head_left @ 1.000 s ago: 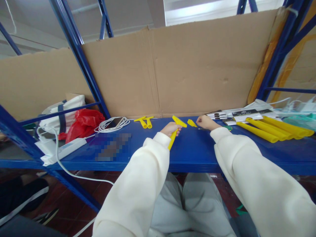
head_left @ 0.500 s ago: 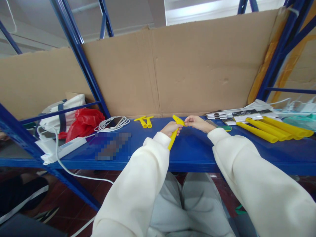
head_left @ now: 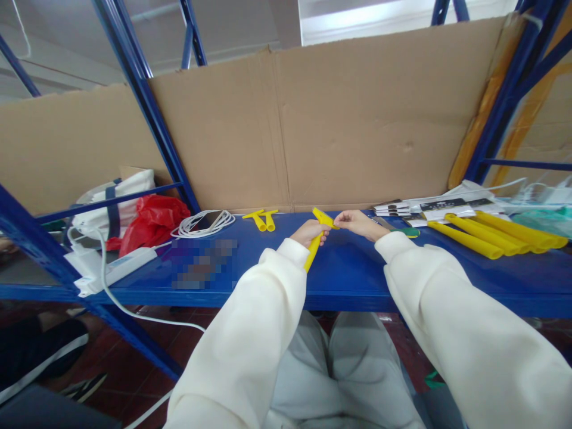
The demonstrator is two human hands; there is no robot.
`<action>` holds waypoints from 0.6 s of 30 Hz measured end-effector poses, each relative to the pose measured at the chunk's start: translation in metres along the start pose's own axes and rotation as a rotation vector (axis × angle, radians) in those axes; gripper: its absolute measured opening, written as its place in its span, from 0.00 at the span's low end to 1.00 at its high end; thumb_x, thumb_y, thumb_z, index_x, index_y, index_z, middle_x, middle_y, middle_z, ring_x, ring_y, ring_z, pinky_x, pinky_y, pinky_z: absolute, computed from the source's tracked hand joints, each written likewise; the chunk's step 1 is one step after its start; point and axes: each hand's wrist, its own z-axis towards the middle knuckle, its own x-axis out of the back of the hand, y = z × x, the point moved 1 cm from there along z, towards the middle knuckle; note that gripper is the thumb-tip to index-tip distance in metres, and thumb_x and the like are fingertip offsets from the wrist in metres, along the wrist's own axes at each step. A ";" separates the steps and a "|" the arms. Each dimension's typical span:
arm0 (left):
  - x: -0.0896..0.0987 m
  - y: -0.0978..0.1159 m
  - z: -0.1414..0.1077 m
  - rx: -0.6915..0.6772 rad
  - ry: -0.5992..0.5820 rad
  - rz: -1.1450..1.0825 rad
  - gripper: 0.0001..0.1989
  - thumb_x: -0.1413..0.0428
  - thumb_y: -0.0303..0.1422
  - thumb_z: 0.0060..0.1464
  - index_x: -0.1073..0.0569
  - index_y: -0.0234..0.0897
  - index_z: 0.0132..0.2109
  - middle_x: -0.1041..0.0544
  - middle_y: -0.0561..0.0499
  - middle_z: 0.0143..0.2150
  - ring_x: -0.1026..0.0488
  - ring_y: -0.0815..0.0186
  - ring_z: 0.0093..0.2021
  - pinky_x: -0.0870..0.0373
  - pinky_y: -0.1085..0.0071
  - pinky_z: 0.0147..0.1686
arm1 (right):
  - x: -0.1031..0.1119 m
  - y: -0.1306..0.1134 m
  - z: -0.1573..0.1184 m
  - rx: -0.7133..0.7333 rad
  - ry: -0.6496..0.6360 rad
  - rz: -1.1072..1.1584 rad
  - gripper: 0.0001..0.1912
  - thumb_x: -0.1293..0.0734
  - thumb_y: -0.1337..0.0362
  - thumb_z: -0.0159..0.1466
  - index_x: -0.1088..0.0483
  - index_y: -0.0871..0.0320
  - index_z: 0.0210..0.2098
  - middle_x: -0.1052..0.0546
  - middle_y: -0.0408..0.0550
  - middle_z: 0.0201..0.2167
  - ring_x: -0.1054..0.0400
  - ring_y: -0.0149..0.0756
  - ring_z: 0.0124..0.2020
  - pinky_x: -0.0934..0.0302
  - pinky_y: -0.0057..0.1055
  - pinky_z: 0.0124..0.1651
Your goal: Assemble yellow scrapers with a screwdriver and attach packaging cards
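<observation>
My left hand [head_left: 309, 233] is closed around a yellow T-shaped plastic piece [head_left: 312, 255], whose crossbar slants above my fingers and whose stem points down toward my lap. At the crossbar's right end, the fingertips of my right hand [head_left: 355, 223] are pinched together. Whether they grip the crossbar itself or something small on it cannot be made out. Two yellow T-shaped pieces [head_left: 260, 221] lie at the back of the blue shelf, to the left of my hands. Several long yellow tubes [head_left: 491, 236] lie side by side on the right.
Flat printed packets [head_left: 447, 208] lie behind the tubes, near a green round item [head_left: 410, 232]. Coiled white cable [head_left: 203, 224], a red plastic bag [head_left: 154, 220] and a power strip [head_left: 118, 271] occupy the left. Cardboard [head_left: 348, 125] walls the back of the blue shelf [head_left: 353, 280]. Another person's leg shows lower left.
</observation>
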 end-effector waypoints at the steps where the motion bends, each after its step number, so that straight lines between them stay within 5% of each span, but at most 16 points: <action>1: 0.000 0.000 0.000 0.001 -0.004 -0.001 0.14 0.50 0.17 0.60 0.36 0.34 0.27 0.38 0.59 0.16 0.43 0.76 0.14 0.46 0.79 0.16 | 0.000 0.000 0.000 0.001 -0.002 0.001 0.03 0.31 0.68 0.54 0.29 0.59 0.25 0.24 0.43 0.26 0.30 0.32 0.33 0.35 0.32 0.47; 8: 0.000 0.001 -0.001 -0.006 -0.026 -0.007 0.14 0.51 0.18 0.61 0.35 0.34 0.28 0.38 0.59 0.17 0.43 0.76 0.14 0.46 0.78 0.16 | -0.001 0.000 0.000 -0.009 0.042 -0.021 0.04 0.30 0.70 0.55 0.31 0.58 0.27 0.24 0.43 0.28 0.31 0.31 0.32 0.34 0.32 0.45; 18: 0.000 0.001 -0.001 0.003 -0.013 -0.009 0.14 0.51 0.19 0.60 0.36 0.35 0.27 0.38 0.59 0.17 0.43 0.76 0.14 0.46 0.78 0.17 | 0.000 -0.002 0.001 -0.069 0.080 -0.209 0.15 0.30 0.69 0.59 0.28 0.61 0.46 0.22 0.54 0.49 0.28 0.34 0.43 0.34 0.31 0.49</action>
